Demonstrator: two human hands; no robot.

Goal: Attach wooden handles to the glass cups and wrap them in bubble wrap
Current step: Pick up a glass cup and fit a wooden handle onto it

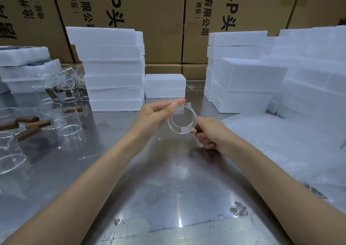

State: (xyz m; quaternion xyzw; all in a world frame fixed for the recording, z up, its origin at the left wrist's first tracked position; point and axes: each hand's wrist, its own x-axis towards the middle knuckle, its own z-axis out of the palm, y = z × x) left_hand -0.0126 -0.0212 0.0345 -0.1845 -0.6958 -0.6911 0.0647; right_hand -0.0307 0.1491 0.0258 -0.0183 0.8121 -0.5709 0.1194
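Dead centre, held above the table [168,188]: one cup [182,120], mouth turned toward the camera, spout at twelve o'clock. Left hand [155,116] in from nine o'clock, fingers [175,104] long and nearly straight, thumb and fingertips pinching the rim just beside the spout. Right hand [210,134] in from four o'clock, curled tight round the handle [198,127], only a dark stub of wood showing between fist and glass. Handle meeting the cup at four o'clock on its wall; whether fully seated, cannot tell. Both hands clamped on the same piece, close together, clear of the table.

Over at nine o'clock, a crowd of more cups [69,121] standing on the steel, several with brown handles [28,134] poking out sideways, some glass stacked further back around ten. At three o'clock, a spread of bubble wrap [280,141] lying flat, near the right forearm. At eleven, a tall foam stack [114,70]; at twelve, a small foam block [164,85] on its own; at one to two, more foam [243,76] piled high. Behind everything, cartons [164,20] with black print, wall to wall.
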